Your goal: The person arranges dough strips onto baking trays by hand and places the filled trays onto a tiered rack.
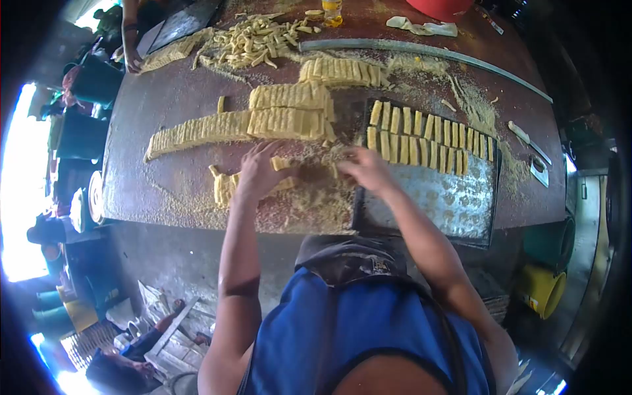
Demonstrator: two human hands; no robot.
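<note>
Tray [421, 201] on table [168, 99], right of stick rows [283, 122] — long bar [421, 47] behind tray, knife [520, 133] farther right.

Pale yellow sticks [286, 122] over a reddish-brown tabletop [164, 99].
Between the left hand [260, 170] and the right hand [365, 170], the crumbs [322, 194] are yellowish tan; just beyond the left hand, the sticks form ribbed, closely striped rows; right of the right hand, a silver-grey, dark-rimmed tray [421, 191] shows a mottled sheen beneath two bands of yellow stripes; far beyond both hands come a grey bar [408, 45], an off-white cloth [428, 27] and a bright red tub [441, 6]; nearer the body than either hand, the top [388, 322] is vivid blue with black edging.
</note>
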